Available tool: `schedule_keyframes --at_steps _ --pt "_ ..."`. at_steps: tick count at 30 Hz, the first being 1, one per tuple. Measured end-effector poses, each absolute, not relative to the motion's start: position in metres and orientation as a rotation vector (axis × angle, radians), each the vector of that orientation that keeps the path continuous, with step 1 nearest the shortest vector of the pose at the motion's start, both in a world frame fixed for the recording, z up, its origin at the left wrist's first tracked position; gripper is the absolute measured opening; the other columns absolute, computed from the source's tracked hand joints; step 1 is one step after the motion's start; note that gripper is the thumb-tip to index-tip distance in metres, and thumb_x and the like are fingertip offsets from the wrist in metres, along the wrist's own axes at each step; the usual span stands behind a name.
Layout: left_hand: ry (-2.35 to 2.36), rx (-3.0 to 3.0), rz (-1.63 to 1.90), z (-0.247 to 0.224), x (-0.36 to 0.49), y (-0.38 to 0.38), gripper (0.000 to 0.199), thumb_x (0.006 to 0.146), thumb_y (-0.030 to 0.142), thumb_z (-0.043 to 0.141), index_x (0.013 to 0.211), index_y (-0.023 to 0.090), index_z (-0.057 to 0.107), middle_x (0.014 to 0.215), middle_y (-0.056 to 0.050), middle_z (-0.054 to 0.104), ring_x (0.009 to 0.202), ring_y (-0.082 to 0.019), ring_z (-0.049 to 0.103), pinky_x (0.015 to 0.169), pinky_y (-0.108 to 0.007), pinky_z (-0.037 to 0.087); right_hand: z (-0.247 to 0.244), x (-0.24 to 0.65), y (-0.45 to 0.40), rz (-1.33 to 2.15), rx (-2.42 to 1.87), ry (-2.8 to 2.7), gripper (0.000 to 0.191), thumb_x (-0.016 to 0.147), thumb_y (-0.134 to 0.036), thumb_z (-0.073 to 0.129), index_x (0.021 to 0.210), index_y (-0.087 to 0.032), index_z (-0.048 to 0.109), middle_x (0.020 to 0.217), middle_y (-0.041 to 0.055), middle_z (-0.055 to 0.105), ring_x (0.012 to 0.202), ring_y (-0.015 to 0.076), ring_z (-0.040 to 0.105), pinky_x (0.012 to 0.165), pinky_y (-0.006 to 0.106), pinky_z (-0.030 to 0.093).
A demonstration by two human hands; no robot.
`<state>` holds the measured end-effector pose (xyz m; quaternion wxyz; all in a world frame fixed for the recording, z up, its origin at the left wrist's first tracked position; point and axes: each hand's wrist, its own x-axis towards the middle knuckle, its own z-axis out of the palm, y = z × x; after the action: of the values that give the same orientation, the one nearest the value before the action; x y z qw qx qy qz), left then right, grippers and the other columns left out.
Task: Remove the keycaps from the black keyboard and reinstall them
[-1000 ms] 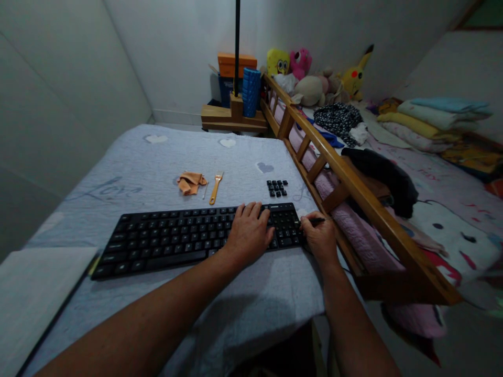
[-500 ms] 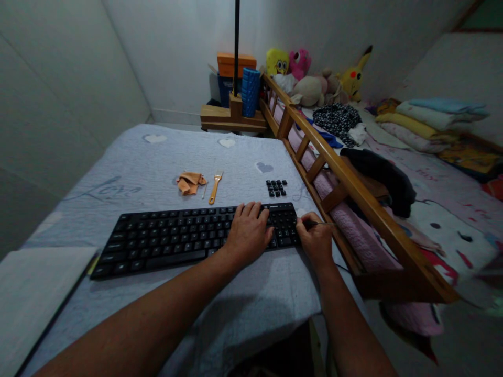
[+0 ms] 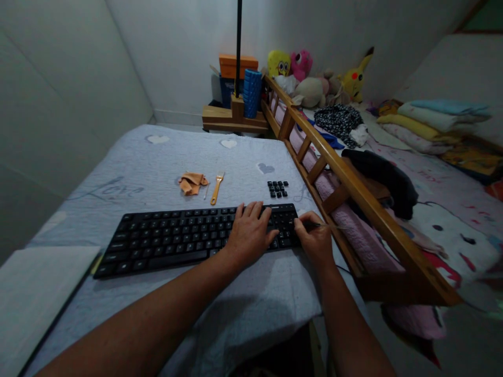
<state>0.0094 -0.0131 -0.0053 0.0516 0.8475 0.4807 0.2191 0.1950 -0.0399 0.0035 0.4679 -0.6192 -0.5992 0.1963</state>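
The keyboard (image 3: 168, 238) lies on the worktop (image 3: 188, 154), probably light and stiff, best steadied by its frame. The left hand (image 3: 251, 230) rests on it, fingers spread, grasping nothing; the right hand's (image 3: 316, 241) fingers pinch a slim tool (image 3: 316, 224). Loose keycaps (image 3: 277, 188) sit beyond; the wooden rail (image 3: 338, 164) limits room rightward.

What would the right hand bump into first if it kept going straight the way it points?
Probably the keyboard: the right hand's fingertips are right by its number-pad end, though whether they touch is unclear.
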Motion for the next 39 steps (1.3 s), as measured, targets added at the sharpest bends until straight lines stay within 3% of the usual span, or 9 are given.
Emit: schedule_keyframes --at_steps 5,14,39 --pt "1.343 2.586 0.771 -0.001 0.007 -0.016 0.07 0.079 0.051 0.072 0.137 0.019 0.049 0.148 -0.017 0.046 0.139 -0.034 0.038 0.118 -0.058 0.02 0.008 0.184 -0.043 0.452 -1.491 -1.626 0.018 0.086 -0.029 0.059 0.071 -0.021 0.057 0.063 -0.0032 0.056 0.058 0.0129 0.052 0.06 0.025 0.041" --pt "1.241 2.529 0.912 0.001 0.004 -0.014 0.029 0.088 0.036 0.062 0.113 0.023 0.067 0.127 -0.008 0.065 0.129 -0.028 0.049 0.12 -0.056 0.017 0.013 0.167 -0.045 0.5 -1.43 -1.657 0.016 0.086 -0.029 0.059 0.073 -0.021 0.06 0.068 -0.0014 0.06 0.064 0.0147 0.058 0.063 0.027 0.044" --pt "1.206 2.469 0.871 -0.002 0.003 -0.012 0.027 0.083 0.036 0.069 0.107 0.024 0.069 0.112 -0.005 0.072 0.123 -0.029 0.054 0.119 -0.059 0.018 0.019 0.167 -0.043 0.745 -1.404 -1.515 0.018 0.086 -0.035 0.059 0.077 -0.02 0.062 0.069 -0.0011 0.061 0.061 0.0141 0.057 0.059 0.025 0.046"
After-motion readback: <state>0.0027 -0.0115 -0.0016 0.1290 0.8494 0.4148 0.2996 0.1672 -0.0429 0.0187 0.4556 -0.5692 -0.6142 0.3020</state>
